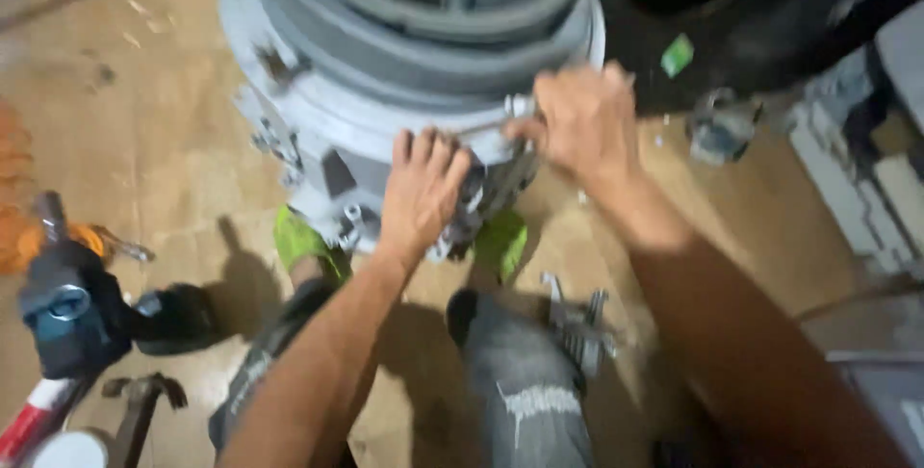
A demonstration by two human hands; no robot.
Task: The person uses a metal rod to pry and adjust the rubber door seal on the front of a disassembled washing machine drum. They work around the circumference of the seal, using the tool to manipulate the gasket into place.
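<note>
Right at the bottom you've got the person's knees in grey pants (525, 391), crouched on a tan floor (164, 141). Between the legs and off to the right lies a small metal bracket (576, 319) on the floor. Bottom left corner is a pile of tools: a dark power tool (72, 309), a hammer (135, 410) just beside it, and something red and white poking in at the very corner. Two green shoes (298, 242) sit right up against the base of the tub.

The tub (404, 73) itself is a big grey washer drum assembly standing on the floor at top centre, open end up, with bolts and brackets around its lower rim.

Left hand (421, 194) is laid flat on the near side of the tub, fingers together and pointing up, just pressing, not gripping anything. Right hand (582, 121) is a bit farther up and to the right, fingers curled tight around a thin metal wrench (496, 121) whose head sits at the tub's band. It's blurry, so I can't tell what it's seated on.

Behind the tub, top right, there's a black housing (770, 15) and a grey block (866, 169) along the right edge.
</note>
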